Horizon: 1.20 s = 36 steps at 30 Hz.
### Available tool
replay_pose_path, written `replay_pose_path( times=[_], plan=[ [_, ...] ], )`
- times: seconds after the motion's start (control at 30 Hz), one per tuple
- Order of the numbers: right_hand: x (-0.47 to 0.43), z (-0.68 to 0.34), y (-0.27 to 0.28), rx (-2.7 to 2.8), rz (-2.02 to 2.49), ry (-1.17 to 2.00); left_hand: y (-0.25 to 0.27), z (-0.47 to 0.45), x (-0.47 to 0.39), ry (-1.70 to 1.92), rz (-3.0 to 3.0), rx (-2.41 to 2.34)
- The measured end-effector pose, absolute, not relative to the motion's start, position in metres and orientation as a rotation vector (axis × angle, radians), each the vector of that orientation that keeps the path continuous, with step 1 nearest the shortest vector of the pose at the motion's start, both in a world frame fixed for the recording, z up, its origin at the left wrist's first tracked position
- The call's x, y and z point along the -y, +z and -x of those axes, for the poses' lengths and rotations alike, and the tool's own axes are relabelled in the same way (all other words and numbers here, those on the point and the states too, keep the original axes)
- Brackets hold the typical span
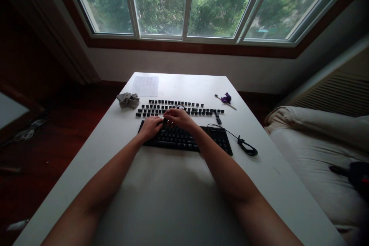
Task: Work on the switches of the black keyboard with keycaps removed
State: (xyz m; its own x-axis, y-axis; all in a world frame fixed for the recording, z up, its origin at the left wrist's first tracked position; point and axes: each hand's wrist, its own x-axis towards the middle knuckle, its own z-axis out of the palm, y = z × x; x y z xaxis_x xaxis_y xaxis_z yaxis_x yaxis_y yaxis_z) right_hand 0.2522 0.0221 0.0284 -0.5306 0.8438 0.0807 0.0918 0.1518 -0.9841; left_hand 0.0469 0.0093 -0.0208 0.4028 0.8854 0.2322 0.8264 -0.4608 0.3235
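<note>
White table (173,192), black keyboard (178,138) beneath hands (151,127), loose keycaps (208,112) beyond

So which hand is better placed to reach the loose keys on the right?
Probably the right hand: it is nearer those loose keys; the left hand is farther off, near the left end of the keyboard. Whether either holds something is unclear.

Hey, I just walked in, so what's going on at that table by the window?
Someone's left hand and right hand are close together over the left part of a black keyboard on the white table. What their fingertips hold, if anything, is too small to tell. Loose black keycaps lie in rows beyond the keyboard, with a gray cloth off to the left and a bundled cable on the right.
</note>
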Motion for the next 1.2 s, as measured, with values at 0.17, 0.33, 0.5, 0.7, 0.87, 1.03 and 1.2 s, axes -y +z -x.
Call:
replay_pose_path(
  times=[0.17,0.33,0.5,0.7,0.87,1.03,1.2],
  plan=[
    [-0.023,-0.25,0.02,1.745,0.969,1.359,-0.023,-0.047,-0.011,0.572,-2.498,-1.531],
    [-0.022,-0.244,0.013,1.768,1.021,1.34,-0.024,-0.046,-0.011,0.555,-2.502,-1.536],
    [-0.012,-0.239,0.018,1.929,1.024,1.226,-0.026,-0.045,-0.012,0.571,-2.495,-1.522],
    [-0.002,-0.247,0.037,2.235,0.94,1.005,-0.027,-0.045,-0.012,0.573,-2.489,-1.548],
    [0.001,-0.256,0.051,2.489,0.687,0.937,-0.026,-0.045,-0.012,0.549,-2.502,-1.524],
    [0.005,-0.254,0.058,2.503,0.592,0.815,-0.024,-0.044,-0.012,0.526,-2.509,-1.528],
    [0.002,-0.256,0.058,2.472,0.628,0.82,-0.022,-0.045,-0.011,0.543,-2.493,-1.515]
  ],
)
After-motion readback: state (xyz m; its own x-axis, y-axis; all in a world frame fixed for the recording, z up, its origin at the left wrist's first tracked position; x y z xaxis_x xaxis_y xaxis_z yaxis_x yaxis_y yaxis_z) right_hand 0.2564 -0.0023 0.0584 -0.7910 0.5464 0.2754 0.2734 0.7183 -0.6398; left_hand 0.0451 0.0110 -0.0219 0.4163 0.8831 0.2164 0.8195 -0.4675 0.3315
